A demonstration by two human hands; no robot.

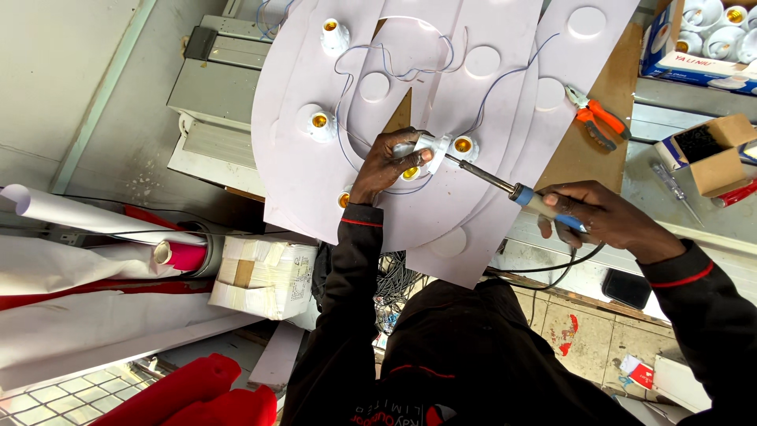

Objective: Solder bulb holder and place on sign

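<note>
Black sleeves filled the foreground, the person bent over curved white panels (315,170). Their right hand (587,217), at four o'clock from the panels' middle, was wrapped tight round a blue-handled soldering iron (505,189), its tip touching a white lamp socket (426,147). Their left hand (386,162) pinched that socket near centre. Orange pliers (595,117) lay at two o'clock, well apart.

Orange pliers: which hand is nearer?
Right. The right hand grips the soldering iron just below the pliers, apart from them. The left hand holds a white socket farther left, on the panel.
</note>
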